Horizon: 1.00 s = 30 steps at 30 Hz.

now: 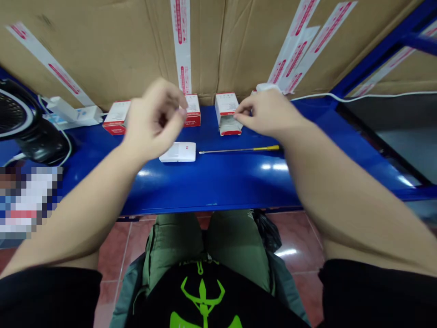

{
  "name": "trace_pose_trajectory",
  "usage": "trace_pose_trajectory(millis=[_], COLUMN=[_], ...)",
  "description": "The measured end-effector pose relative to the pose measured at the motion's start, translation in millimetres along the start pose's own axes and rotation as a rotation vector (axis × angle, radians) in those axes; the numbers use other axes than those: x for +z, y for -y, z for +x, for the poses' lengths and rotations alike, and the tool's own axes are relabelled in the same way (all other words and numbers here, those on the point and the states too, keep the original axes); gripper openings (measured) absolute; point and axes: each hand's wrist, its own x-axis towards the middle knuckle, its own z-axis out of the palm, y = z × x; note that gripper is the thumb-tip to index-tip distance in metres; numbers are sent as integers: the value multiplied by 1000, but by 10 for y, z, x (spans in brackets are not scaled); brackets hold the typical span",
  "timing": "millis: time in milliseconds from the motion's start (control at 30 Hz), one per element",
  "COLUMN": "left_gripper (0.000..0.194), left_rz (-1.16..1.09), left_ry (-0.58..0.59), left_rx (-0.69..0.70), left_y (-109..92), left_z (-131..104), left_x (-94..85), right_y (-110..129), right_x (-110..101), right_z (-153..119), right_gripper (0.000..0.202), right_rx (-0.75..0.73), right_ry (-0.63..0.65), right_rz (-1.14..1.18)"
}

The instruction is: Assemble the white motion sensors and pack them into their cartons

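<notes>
My left hand hovers over the shelf, fingers curled and thumb tip close to the index tip; I see nothing between them. Behind its fingertips stands a small red and white box, partly covered. Just below that hand lies a white rectangular device. My right hand has thumb and index finger pinched at the right edge of another red and white box, whose front end is open with a flap showing. A screwdriver with a yellow handle lies crosswise in front of it.
A third red and white box stands left of my left hand. Further left are white parts and a black fan. Taped cardboard walls the back of the blue shelf. A white cable runs along the right.
</notes>
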Motion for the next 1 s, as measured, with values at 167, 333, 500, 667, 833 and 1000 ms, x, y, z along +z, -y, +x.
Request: trace_pose_trajectory(millis=[167, 333, 500, 667, 833, 1000], left_gripper=[16, 27, 38, 36, 38, 39], left_rz=[117, 45, -45, -77, -96, -103], left_ry=[76, 164, 251, 350, 339, 299], left_rx=[-166, -113, -96, -111, -110, -79], left_y=[134, 198, 224, 254, 305, 341], left_z=[100, 17, -57, -79, -93, -100], left_x=[382, 343, 254, 288, 323, 307], right_y=[-143, -240, -254, -262, -290, -422], right_x=[549, 713, 750, 699, 515, 572], right_z=[302, 297, 258, 206, 138, 193], right_gripper=[20, 17, 24, 24, 20, 21], right_rx=[27, -26, -104, -51, 78, 54], right_ry=[65, -31, -32, -56, -169, -499], right_rz=[-215, -241, -222, -203, -8, 286])
